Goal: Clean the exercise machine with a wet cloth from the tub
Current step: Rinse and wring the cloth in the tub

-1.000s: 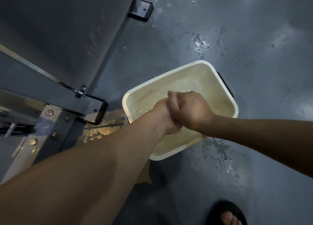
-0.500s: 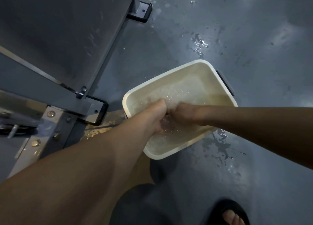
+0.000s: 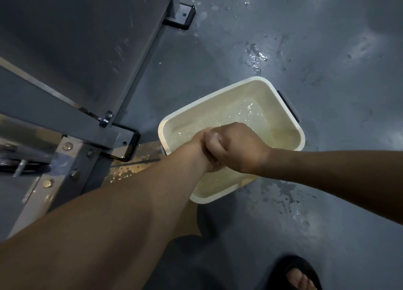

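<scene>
A cream plastic tub of soapy water stands on the grey floor. Both my hands are pressed together just above the water, over the tub's near half. My right hand is curled into a tight fist that wraps over the fingers of my left hand. The cloth is buried between the two hands and does not show. Only the back of my left hand and its wrist are visible. The grey steel frame of the exercise machine fills the left side, one black foot plate close to the tub.
Water is splashed on the floor beyond the tub and at its near right, plus a wet patch by the foot plate. My sandalled foot stands at the bottom right. A second foot plate sits at the top.
Half a second ago both hands were down in the water with splashing around them. They have since risen out of it, still clasped together, to the height of one second ago.
</scene>
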Motion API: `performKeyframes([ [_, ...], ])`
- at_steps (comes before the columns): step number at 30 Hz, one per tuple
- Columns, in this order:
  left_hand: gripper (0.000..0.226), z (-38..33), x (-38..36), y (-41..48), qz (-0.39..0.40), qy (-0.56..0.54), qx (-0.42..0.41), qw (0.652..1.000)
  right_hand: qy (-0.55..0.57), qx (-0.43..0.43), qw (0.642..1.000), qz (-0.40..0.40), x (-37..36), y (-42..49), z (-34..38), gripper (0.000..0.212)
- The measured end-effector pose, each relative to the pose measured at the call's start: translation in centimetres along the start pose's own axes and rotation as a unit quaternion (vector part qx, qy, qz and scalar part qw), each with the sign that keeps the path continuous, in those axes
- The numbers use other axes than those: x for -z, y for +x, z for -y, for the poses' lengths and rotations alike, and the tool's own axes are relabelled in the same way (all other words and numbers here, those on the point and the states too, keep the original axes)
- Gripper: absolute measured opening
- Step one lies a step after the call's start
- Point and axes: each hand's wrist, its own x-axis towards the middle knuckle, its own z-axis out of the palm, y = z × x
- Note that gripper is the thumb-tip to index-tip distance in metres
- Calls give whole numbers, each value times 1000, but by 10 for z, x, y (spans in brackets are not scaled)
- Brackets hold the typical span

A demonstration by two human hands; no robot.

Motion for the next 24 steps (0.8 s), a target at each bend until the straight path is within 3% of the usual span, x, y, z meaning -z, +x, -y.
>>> performKeyframes([
  [3,39,-5,-2,-17,17,71,-45,996,-88,19,996,-29,1,5,-5,68],
  [6,40,-6,-11,-21,20,-98,-27,995,-132,34,990,-45,5,6,-8,70],
  [9,44,-12,-11,-16,22,-153,5,988,-181,29,982,-36,7,14,-13,53],
  [11,43,-13,-17,-12,7,-115,40,992,-182,-39,982,-28,14,21,-26,42],
  [16,37,0,-17,-9,20,-20,7,1000,-180,-104,978,25,8,28,-45,37],
  [18,36,-1,-9,-9,-16,75,-18,997,-205,-134,968,59,2,34,-52,33],
  [19,33,-3,-4,-8,-47,148,-51,987,-186,-162,966,73,1,35,-53,34],
  [21,11,-7,2,-3,-112,330,-130,928,-113,-204,966,110,3,34,-56,37],
  [22,15,-8,4,-1,-124,427,-162,881,-71,-209,963,153,5,33,-59,35],
  [24,51,-4,7,4,-107,615,-192,757,62,-216,949,222,7,30,-61,27],
])
